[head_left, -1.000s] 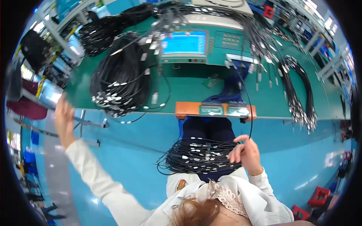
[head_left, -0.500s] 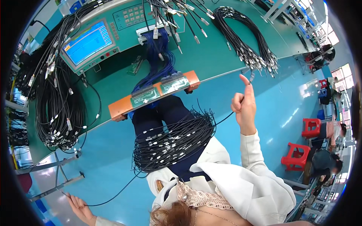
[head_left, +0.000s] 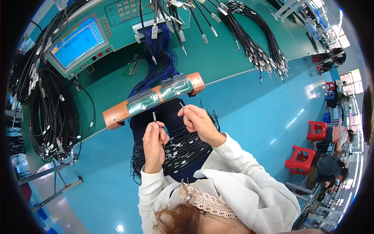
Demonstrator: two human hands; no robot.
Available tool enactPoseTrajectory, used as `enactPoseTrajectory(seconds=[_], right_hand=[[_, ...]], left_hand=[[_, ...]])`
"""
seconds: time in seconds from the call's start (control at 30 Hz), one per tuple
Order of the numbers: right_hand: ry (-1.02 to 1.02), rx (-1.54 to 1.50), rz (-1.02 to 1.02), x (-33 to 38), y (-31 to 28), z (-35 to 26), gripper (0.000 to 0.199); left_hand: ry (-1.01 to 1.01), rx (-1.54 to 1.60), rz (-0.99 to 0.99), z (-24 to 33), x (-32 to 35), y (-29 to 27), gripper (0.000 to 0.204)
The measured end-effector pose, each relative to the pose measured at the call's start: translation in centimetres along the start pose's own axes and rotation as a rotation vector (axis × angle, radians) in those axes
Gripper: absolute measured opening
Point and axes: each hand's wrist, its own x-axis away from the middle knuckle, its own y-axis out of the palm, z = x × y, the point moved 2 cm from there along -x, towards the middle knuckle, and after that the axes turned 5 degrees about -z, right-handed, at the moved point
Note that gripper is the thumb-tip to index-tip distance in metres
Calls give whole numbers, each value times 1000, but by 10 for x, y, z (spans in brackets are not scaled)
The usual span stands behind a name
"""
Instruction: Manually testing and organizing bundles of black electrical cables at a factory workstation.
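Observation:
Between thumb and fingers, my left hand [head_left: 154, 145] pinches a cable end with a slim silver connector [head_left: 154, 116] pointing up. My right hand [head_left: 200, 124] is closed on another cable end; its small metal plug [head_left: 182, 105] juts past the fingertips. Both connectors are just below an orange fixture bar [head_left: 116, 114] at the table edge, apart from it. Two green circuit boards [head_left: 141, 104] with rows of contacts are mounted on that bar. Across my lap lies a thick bundle of black cables [head_left: 183, 150] with white tags, partly hidden by my hands.
Dark blue wires [head_left: 156, 66] run from the fixture to a tester with a lit blue screen [head_left: 78, 43]. Black cable bundles hang at the left [head_left: 54, 117] and lie on the green table at the right [head_left: 261, 35]. Red stools [head_left: 300, 160] and seated people are farther right.
Both hands have come inward from wide apart, carrying the cable ends to just in front of the fixture. The left moved right and up; the right moved left and down.

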Motion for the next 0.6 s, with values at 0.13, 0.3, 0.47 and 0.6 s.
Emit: enactPoseTrajectory(seconds=[0.13, 0.3, 0.47, 0.6], right_hand=[[67, -170, 0, -8, -1, -2, 24], [-48, 60, 183, -15, -1, 4, 22], [-64, 184, 262, -22, -3, 6, 21], [-74, 193, 272, -27, -4, 5, 22]], left_hand=[[-54, 17, 4, -1, -7, -4, 20], [34, -127, 137, -4, -13, -9, 18], [96, -193, 175, -5, -16, -9, 17], [108, -233, 184, -2, -16, -5, 17]])
